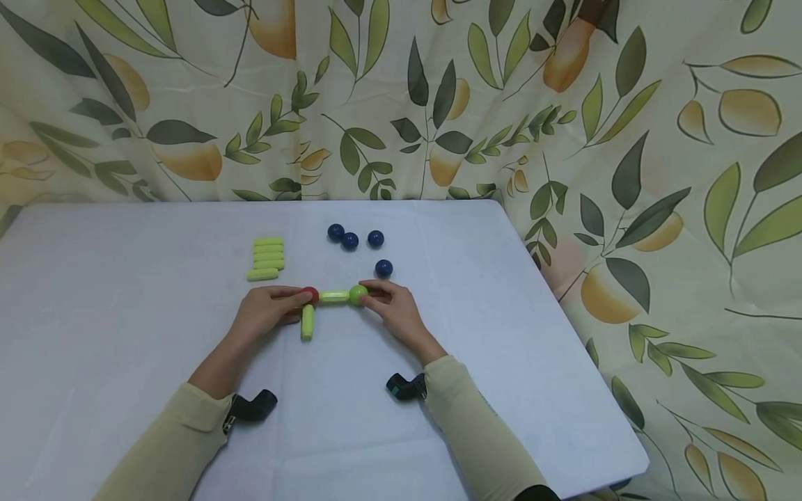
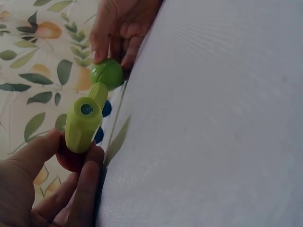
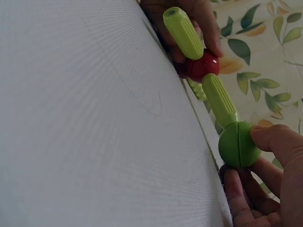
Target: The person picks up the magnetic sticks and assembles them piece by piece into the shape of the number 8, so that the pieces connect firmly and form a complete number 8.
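Between the two hands is a joined piece of balls and rods. My left hand (image 1: 268,307) pinches its red ball (image 3: 203,66) between thumb and fingers. One light green rod (image 1: 307,323) sticks out from the red ball towards me, its free end showing a small dark round inset in the left wrist view. A second light green rod (image 1: 334,296) runs from the red ball to a green ball (image 3: 239,144). My right hand (image 1: 393,311) holds that green ball between thumb and fingers.
Beyond the left hand, several light green rods (image 1: 268,256) lie stacked side by side on the white table (image 1: 156,278). Several dark blue balls (image 1: 350,241) sit at the back middle, one (image 1: 383,268) just beyond the right hand. A leaf-patterned curtain (image 1: 401,97) hangs behind.
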### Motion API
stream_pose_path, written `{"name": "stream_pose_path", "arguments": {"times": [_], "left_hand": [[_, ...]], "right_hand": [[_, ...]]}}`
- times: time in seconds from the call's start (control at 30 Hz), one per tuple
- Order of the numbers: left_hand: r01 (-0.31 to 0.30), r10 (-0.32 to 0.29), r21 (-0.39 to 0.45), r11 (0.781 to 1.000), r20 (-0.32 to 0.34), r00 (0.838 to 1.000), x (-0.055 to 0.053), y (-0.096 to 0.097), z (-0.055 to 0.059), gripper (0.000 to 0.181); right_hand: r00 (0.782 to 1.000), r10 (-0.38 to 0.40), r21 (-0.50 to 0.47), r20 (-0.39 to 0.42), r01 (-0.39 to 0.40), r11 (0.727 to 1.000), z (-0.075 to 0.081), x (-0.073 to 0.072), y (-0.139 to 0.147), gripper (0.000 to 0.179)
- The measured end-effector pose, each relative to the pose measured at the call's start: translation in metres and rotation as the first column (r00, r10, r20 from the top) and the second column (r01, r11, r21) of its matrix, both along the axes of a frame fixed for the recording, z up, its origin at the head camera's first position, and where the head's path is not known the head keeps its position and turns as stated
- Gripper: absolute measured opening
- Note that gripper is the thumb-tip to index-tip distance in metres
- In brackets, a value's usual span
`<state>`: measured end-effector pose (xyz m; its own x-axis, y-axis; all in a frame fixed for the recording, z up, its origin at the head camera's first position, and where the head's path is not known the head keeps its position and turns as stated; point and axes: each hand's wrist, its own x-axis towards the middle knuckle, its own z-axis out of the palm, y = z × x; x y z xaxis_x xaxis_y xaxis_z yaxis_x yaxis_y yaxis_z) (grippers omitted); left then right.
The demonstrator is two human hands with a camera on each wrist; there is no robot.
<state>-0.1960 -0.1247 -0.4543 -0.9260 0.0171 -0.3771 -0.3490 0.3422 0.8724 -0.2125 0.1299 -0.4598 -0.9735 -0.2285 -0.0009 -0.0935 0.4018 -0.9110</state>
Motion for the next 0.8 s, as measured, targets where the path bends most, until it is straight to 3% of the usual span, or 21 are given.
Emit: {"name": "stream_pose_path", "arguments": {"times": [0.27,0.6,0.8], "left_hand": [[-0.029,0.029,-0.069,0.997,0.005,1.0,0.001,0.001,-0.001,0.061],[-0.048,0.048,-0.017,0.999,-0.002,0.999,0.001,0.002,-0.001,0.055],[-0.04,0.04,-0.041,0.998,-0.004,0.999,0.001,0.003,0.0,0.053]], "right_hand": [[1.0,0.001,0.002,0.007,-0.001,1.0,-0.001,-0.001,0.0,0.036],[0.999,0.016,0.017,0.03,-0.017,1.0,0.001,-0.001,0.003,0.037],[1.0,-0.015,0.026,-0.006,0.015,1.0,0.012,-0.006,0.013,0.033]]}}
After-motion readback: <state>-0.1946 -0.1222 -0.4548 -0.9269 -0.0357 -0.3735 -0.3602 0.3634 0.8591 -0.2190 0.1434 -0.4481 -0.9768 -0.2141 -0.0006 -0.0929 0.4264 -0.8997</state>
